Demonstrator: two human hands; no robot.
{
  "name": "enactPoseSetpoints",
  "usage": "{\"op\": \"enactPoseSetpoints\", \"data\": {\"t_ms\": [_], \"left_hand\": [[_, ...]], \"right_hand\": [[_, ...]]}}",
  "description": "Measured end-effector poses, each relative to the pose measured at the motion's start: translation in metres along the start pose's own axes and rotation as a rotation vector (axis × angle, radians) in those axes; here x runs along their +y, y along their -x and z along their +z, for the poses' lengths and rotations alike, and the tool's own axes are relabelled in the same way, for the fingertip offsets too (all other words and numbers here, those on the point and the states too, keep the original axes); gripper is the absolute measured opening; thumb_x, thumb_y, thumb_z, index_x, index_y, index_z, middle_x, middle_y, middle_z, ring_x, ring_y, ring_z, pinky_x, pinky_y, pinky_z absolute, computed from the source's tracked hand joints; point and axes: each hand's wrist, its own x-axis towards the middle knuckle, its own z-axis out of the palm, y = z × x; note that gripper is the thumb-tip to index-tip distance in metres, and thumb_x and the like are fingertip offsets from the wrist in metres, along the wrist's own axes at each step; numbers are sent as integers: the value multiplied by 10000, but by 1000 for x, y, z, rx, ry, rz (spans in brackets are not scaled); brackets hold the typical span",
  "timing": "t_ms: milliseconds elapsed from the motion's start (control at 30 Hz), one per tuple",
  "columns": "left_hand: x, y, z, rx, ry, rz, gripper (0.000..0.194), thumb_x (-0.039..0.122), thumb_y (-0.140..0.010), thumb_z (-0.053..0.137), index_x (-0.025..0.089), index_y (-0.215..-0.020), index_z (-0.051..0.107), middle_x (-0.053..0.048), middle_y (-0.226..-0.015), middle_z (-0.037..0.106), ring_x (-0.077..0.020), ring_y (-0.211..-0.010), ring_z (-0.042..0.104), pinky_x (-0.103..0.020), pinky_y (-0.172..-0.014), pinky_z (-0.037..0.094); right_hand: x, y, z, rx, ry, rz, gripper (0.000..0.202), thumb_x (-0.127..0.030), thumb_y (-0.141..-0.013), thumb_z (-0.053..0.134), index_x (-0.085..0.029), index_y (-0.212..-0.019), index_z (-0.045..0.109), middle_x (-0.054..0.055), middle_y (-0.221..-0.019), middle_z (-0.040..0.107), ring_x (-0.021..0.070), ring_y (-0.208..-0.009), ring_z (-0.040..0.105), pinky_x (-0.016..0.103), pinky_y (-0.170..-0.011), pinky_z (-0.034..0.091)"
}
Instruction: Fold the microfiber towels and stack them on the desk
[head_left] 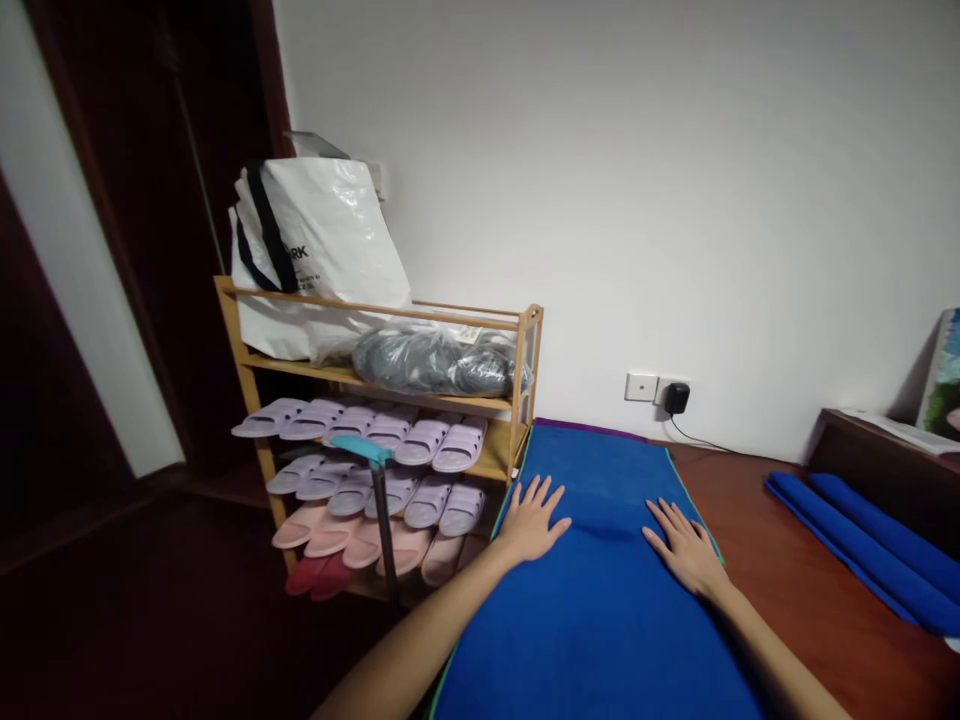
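Observation:
A long blue cloth (600, 620) with green side edging and a purple far edge lies spread on a reddish-brown wooden surface. My left hand (532, 522) rests flat near the cloth's left edge, fingers spread, holding nothing. Near the right edge, my right hand (684, 545) lies palm down with its fingers apart, also holding nothing. A slight crease crosses the cloth between the two hands. To the right, folded blue cloths (862, 555) lie on the wooden surface.
At the left stands a wooden rack (526, 370) with purple, pink and red slippers, a white bag (337, 220) and a plastic-wrapped grey bundle (420, 360). A blue-topped handle (361, 448) rises before it. A black plug (676, 398) with a cable sits in the wall.

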Motion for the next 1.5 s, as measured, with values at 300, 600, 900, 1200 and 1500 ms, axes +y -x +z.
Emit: {"op": "enactPoseSetpoints", "data": {"t_ms": [300, 600, 900, 1200, 1500], "left_hand": [[4, 4, 0, -29, -40, 11, 643, 609, -927, 221, 248, -1455, 281, -87, -1526, 220, -298, -1399, 140, -532, -1096, 102], [12, 22, -6, -46, -26, 27, 648, 606, -926, 240, 239, -1460, 268, -99, -1527, 211, -306, -1399, 134, -546, -1092, 99], [31, 71, -25, -66, -4, 55, 642, 587, -934, 255, 228, -1467, 250, -105, -1527, 197, -311, -1402, 116, -561, -1095, 100], [53, 142, -42, -47, 39, 98, 614, 572, -939, 287, 264, -1469, 239, -100, -1517, 238, -324, -1391, 161, -571, -1088, 137], [22, 151, -79, 21, 138, 91, 424, 454, -950, 386, 239, -1303, 480, -92, -1253, 541, -266, -1192, 447, -444, -997, 326]], "right_hand": [[-2, 7, -1, -13, 22, 3, 686, -712, -855, 150, -364, -1446, 189, -22, -1510, 183, 194, -1398, 132, 459, -1120, 173], [-7, 30, -4, -4, 24, -5, 686, -695, -865, 166, -337, -1449, 193, -6, -1502, 214, 208, -1395, 141, 474, -1111, 197], [-23, 91, -11, 28, 43, 11, 697, -700, -858, 201, -334, -1451, 187, -19, -1506, 188, 207, -1396, 136, 473, -1118, 207], [-41, 170, -12, 123, 39, -5, 668, -667, -861, 284, -366, -1448, 175, -33, -1498, 209, 234, -1383, 190, 500, -1103, 240], [-3, 192, -39, 42, -171, 18, 568, -664, -841, 334, -400, -1337, 414, 2, -1357, 466, 250, -1279, 382, 496, -1067, 274]]}}
